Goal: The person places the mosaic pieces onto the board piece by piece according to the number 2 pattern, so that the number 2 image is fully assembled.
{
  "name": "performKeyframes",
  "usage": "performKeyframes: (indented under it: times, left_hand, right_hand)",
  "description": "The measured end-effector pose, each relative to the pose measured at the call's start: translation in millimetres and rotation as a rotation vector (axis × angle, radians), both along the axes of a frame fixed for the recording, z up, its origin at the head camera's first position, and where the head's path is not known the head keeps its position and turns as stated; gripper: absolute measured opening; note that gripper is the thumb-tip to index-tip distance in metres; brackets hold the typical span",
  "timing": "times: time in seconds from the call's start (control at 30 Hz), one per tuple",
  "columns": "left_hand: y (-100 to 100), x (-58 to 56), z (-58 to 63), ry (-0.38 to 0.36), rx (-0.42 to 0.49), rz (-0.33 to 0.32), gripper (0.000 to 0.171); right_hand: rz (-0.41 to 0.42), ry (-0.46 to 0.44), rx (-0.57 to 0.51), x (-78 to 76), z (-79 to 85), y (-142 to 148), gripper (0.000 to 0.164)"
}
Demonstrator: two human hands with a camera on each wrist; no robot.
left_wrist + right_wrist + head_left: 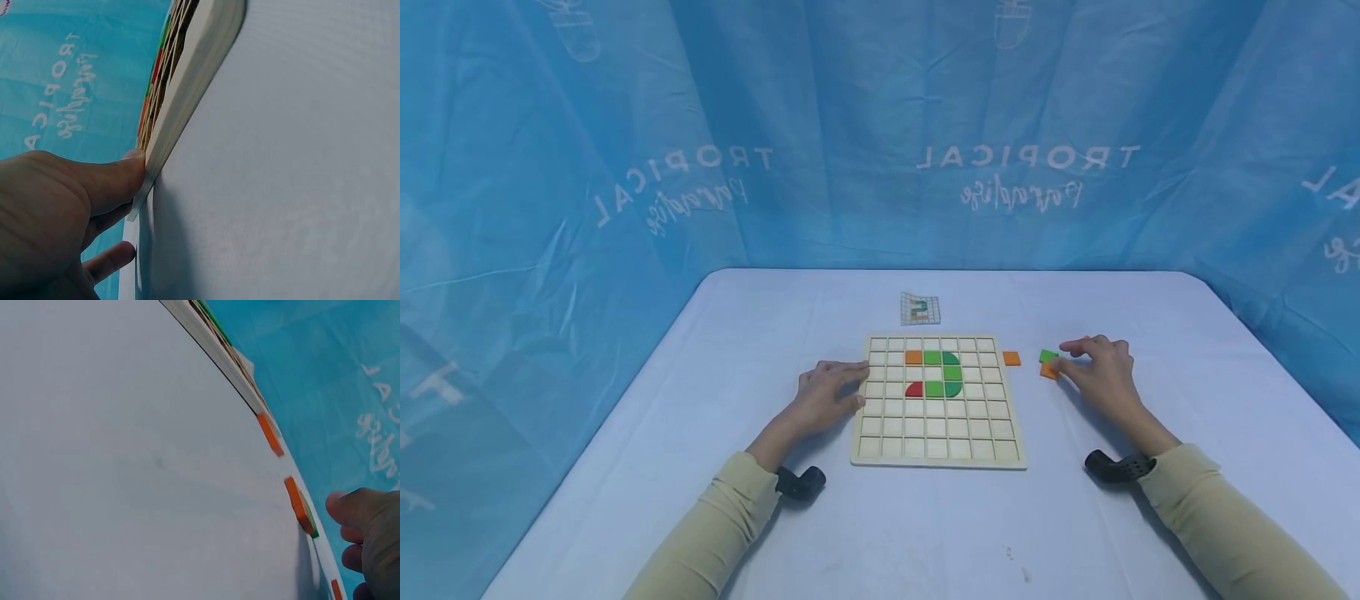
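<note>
A cream grid board (937, 450) lies on the white table. On it several tiles form a curved shape: an orange tile (913, 357), a red rounded tile (915, 389) and several green ones. My left hand (826, 398) rests its fingertips and thumb against the board's left edge. To the right, my right hand (1103, 373) hovers over loose tiles with thumb and forefinger apart. Below its thumb lie a green tile (1048, 356) and an orange tile (1049, 372), edges touching or overlapping. In the right wrist view the thumb (342, 509) stands clear of this orange tile (299, 505).
Beside the board's right edge lies another orange tile (1012, 358). A small pattern card (920, 309) sits beyond the board's far edge. One more orange tile (336, 590) is partly hidden by the right hand. Blue printed curtains (880, 217) hang behind the table.
</note>
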State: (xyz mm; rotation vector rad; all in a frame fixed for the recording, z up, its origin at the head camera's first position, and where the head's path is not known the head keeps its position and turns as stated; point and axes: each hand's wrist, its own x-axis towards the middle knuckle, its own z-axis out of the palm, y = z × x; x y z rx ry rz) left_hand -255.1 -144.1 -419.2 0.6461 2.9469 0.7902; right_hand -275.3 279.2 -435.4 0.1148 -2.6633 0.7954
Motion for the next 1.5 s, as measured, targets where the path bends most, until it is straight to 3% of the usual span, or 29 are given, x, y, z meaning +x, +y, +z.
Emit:
performKeyframes:
  times: [0.43,0.93,1.5]
  left_hand:
    - [-0.2,-1.9,0.7,-0.001,-0.013,-0.002,0.049]
    - [-0.4,2.2,2.3,0.032,0.022,-0.017,0.047]
    - [-0.2,-0.4,-0.5,0.014,0.014,-0.013,0.048]
  right_hand:
    - [-0.032,-0.04,0.072,-6.5,-10.2,26.8,0.031]
    - [0.0,-0.05,0.098,-11.9,-8.1,9.1,0.035]
    - [0.023,-0.015,0.096,-13.2,-11.8,8.5,0.032]
